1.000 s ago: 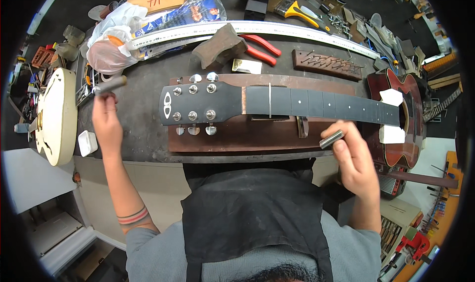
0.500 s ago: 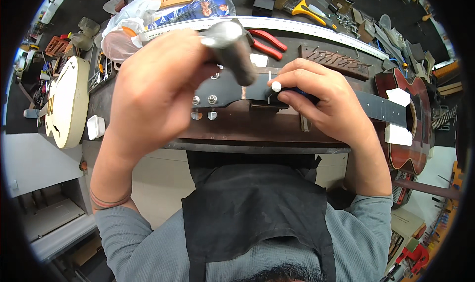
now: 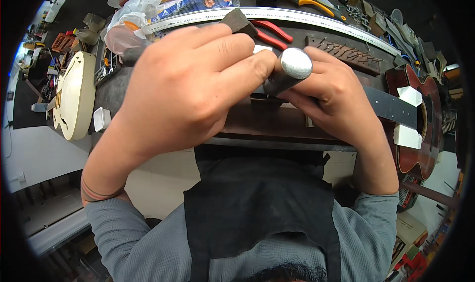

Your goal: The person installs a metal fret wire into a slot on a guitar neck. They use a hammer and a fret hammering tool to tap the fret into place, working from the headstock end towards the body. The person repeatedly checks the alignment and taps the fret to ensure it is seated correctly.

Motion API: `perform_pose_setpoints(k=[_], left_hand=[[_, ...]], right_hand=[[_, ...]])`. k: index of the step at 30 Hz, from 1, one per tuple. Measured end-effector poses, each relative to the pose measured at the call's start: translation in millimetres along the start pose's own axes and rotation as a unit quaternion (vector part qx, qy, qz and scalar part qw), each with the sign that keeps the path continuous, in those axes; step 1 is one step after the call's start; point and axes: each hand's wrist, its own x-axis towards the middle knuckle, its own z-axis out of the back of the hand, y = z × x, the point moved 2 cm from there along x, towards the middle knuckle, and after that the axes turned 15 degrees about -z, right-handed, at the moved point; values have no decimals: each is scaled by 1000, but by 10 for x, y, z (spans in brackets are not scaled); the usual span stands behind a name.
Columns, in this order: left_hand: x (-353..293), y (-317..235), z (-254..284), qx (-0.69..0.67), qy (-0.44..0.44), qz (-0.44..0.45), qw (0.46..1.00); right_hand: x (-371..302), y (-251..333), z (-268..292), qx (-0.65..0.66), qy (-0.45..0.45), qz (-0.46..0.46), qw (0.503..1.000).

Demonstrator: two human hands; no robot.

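Evidently, the hammer (image 3: 296, 64) is gripped in the closed left hand (image 3: 193, 81), its head seen over the fingertips of the right hand (image 3: 339, 91); those fingers are curled, but whatever is pinched is hidden and cannot be told. The neck (image 3: 391, 105) is partly covered by both hands. Any tap is best delivered lightly and squarely, with fingertips kept clear.

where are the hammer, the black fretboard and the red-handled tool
Hammer (image 3: 289, 72): head view, on its metal head.
Black fretboard (image 3: 390, 107): head view, on the stretch showing beyond the hands.
Red-handled tool (image 3: 270, 38): head view, on its nearer handle.
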Motion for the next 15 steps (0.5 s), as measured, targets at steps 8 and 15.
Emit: perform_pose_setpoints(k=[8,15], left_hand=[[-5,-60,155,-20,-36,-3,999],[-93,17,255,-10,-47,8,999]], right_hand=[[-31,8,-19,-12,-18,-1,1000],[-47,-4,0,-12,-17,-8,1000]])
